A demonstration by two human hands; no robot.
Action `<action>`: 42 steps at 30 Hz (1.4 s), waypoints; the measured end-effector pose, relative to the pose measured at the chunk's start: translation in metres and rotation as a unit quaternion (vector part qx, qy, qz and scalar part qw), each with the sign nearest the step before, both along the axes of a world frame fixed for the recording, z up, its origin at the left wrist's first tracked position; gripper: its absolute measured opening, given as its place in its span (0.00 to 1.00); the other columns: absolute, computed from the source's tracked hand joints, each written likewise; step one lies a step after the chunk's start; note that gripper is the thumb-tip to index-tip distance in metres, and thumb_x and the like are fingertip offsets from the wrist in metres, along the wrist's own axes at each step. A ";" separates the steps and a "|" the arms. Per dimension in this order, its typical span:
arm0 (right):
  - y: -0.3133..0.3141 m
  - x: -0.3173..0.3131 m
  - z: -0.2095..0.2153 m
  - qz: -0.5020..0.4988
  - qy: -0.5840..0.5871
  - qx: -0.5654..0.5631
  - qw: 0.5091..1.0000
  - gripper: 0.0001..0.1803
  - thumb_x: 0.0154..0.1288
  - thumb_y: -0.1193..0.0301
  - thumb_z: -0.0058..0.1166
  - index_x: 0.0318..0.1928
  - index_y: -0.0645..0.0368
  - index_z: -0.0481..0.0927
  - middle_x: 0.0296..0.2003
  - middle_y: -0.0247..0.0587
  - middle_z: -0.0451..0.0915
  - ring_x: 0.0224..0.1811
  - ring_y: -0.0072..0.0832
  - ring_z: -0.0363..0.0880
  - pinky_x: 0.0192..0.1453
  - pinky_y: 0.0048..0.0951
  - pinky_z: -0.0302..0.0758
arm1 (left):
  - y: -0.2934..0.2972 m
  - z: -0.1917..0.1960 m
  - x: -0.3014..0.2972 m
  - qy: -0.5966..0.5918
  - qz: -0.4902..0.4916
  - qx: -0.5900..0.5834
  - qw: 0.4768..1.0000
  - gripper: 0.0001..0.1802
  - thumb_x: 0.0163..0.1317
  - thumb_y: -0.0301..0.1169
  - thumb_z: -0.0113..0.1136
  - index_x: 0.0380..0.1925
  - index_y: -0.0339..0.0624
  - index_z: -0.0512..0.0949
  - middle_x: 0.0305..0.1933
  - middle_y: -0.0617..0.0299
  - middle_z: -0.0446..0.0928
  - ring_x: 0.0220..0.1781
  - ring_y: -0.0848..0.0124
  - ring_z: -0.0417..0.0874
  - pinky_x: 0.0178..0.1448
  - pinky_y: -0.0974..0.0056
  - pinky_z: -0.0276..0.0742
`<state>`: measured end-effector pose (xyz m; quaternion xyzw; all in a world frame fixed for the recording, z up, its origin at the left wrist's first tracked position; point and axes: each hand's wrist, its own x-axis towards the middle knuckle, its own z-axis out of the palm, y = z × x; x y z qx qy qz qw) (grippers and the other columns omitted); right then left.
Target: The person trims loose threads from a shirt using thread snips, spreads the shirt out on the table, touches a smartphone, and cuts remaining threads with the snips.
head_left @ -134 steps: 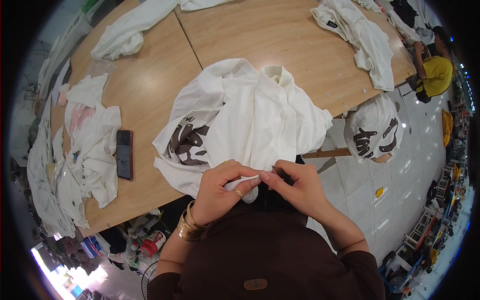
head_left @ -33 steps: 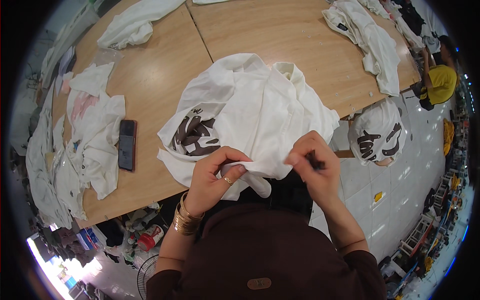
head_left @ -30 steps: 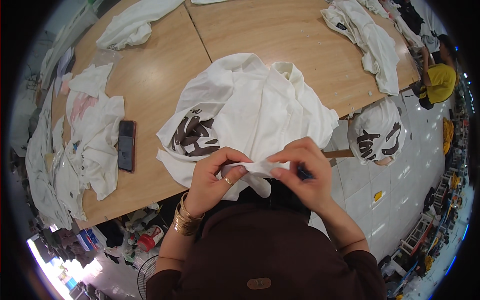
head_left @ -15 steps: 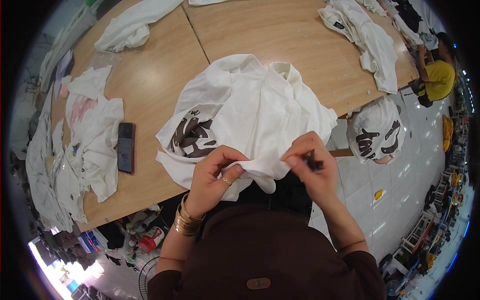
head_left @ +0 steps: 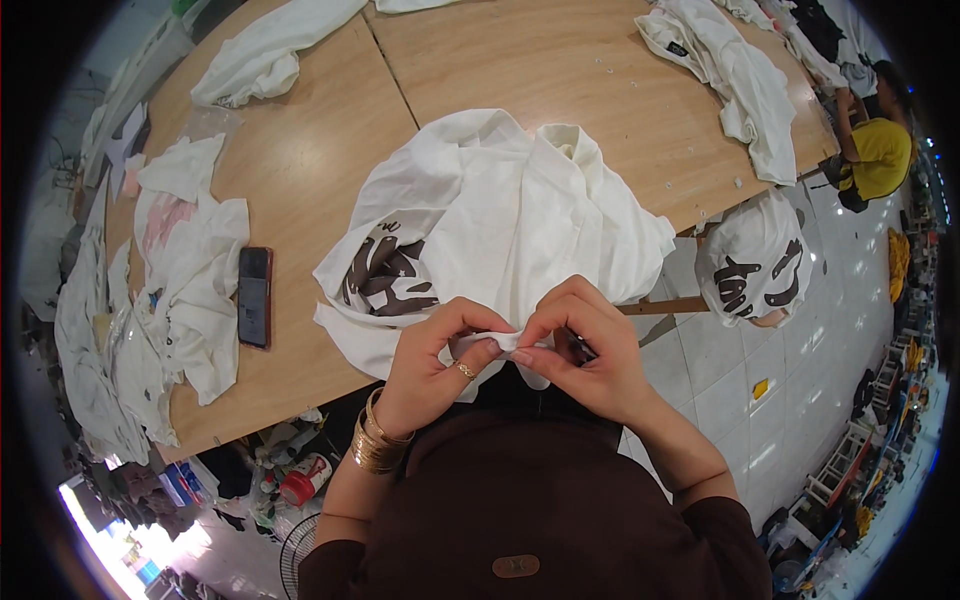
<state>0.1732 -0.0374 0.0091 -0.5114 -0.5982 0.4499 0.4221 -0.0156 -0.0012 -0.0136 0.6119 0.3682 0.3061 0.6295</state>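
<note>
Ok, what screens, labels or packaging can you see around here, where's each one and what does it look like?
Phone: flat on the wooden table, left of the white printed shirt both hands pinch; dark rectangle, screen off.
Garment label: small black tag on the white clothes at the table's far right.
Patch: small brown oval on the person's dark top, bottom centre.
Clear plastic bag: far left of the table, crumpled.

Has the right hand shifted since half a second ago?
Yes. The right hand has closed in leftward toward the left hand; both now pinch the white shirt's edge together, while the black phone stays put.
</note>
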 end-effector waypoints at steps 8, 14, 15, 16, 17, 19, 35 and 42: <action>0.000 0.019 0.000 0.100 0.234 -0.195 0.947 0.06 0.59 0.74 0.56 0.33 0.59 0.71 0.29 0.27 0.69 0.29 0.14 0.66 0.31 0.18 0.64 | -0.001 -0.005 0.000 0.014 0.010 -0.014 1.000 0.07 0.59 0.24 0.56 0.38 0.39 0.76 0.33 0.66 0.76 0.35 0.79 0.74 0.41 0.74 0.69; -0.005 0.036 -0.006 0.053 0.315 -0.214 0.923 0.05 0.59 0.75 0.55 0.34 0.59 0.73 0.28 0.26 0.69 0.27 0.12 0.63 0.30 0.15 0.60 | -0.001 -0.003 -0.003 -0.006 0.030 -0.037 0.999 0.07 0.59 0.24 0.55 0.38 0.38 0.76 0.34 0.66 0.76 0.36 0.79 0.74 0.42 0.73 0.70; -0.004 0.031 -0.009 0.015 0.161 -0.090 0.983 0.05 0.58 0.75 0.57 0.35 0.59 0.75 0.28 0.27 0.69 0.25 0.13 0.63 0.29 0.15 0.60 | -0.002 -0.004 -0.003 -0.010 0.027 -0.043 0.999 0.07 0.59 0.23 0.55 0.38 0.38 0.76 0.34 0.65 0.76 0.36 0.79 0.75 0.42 0.74 0.70; -0.005 0.026 -0.010 -0.023 0.001 0.039 0.999 0.07 0.56 0.75 0.59 0.36 0.58 0.77 0.29 0.29 0.70 0.23 0.13 0.63 0.27 0.14 0.59 | -0.002 -0.004 -0.002 -0.015 0.025 -0.048 0.998 0.07 0.59 0.23 0.55 0.38 0.38 0.76 0.34 0.65 0.76 0.36 0.79 0.75 0.42 0.74 0.70; -0.008 0.021 -0.009 -0.028 0.010 0.022 0.999 0.10 0.52 0.76 0.62 0.37 0.55 0.80 0.29 0.31 0.71 0.21 0.15 0.63 0.25 0.15 0.60 | -0.001 -0.004 -0.001 -0.015 0.024 -0.048 0.998 0.07 0.59 0.23 0.55 0.38 0.38 0.76 0.34 0.65 0.76 0.36 0.79 0.75 0.42 0.74 0.70; -0.006 0.013 0.001 -0.015 0.001 0.021 1.000 0.10 0.52 0.76 0.62 0.37 0.55 0.80 0.29 0.31 0.71 0.21 0.15 0.64 0.24 0.15 0.61 | -0.002 -0.003 -0.001 -0.019 0.015 -0.039 0.999 0.07 0.59 0.23 0.56 0.38 0.38 0.76 0.34 0.65 0.76 0.36 0.79 0.75 0.41 0.74 0.70; -0.007 0.017 0.002 0.092 0.138 -0.060 0.984 0.05 0.58 0.79 0.51 0.35 0.61 0.71 0.32 0.38 0.68 0.26 0.26 0.69 0.31 0.21 0.67 | 0.001 0.008 0.002 0.065 0.002 0.108 0.992 0.07 0.52 0.25 0.63 0.33 0.43 0.80 0.28 0.64 0.75 0.27 0.76 0.73 0.32 0.73 0.67; -0.008 0.021 0.027 -0.007 -0.167 0.021 0.986 0.08 0.60 0.77 0.52 0.41 0.57 0.74 0.28 0.38 0.69 0.25 0.29 0.69 0.30 0.25 0.67 | 0.002 0.015 0.003 0.031 -0.011 0.088 0.996 0.08 0.52 0.24 0.62 0.34 0.45 0.81 0.23 0.67 0.68 0.24 0.77 0.68 0.30 0.73 0.64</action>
